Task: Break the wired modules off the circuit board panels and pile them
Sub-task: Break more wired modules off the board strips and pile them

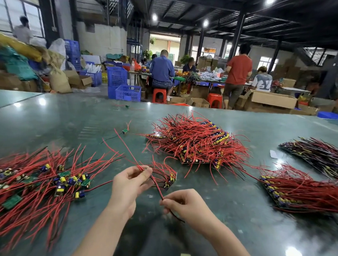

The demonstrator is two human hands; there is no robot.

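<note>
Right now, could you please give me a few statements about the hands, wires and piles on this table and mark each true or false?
1. The left hand pinches red wires. True.
2. The right hand lies flat and open on the green table. False: its fingers pinch a red and black wire pair.
3. The pile of loose modules lies to the left of the hands. True.
4. The central heap of panels carries mostly blue wires. False: they are mostly red.
5. A lone small module lies beyond the hands. True.
</note>
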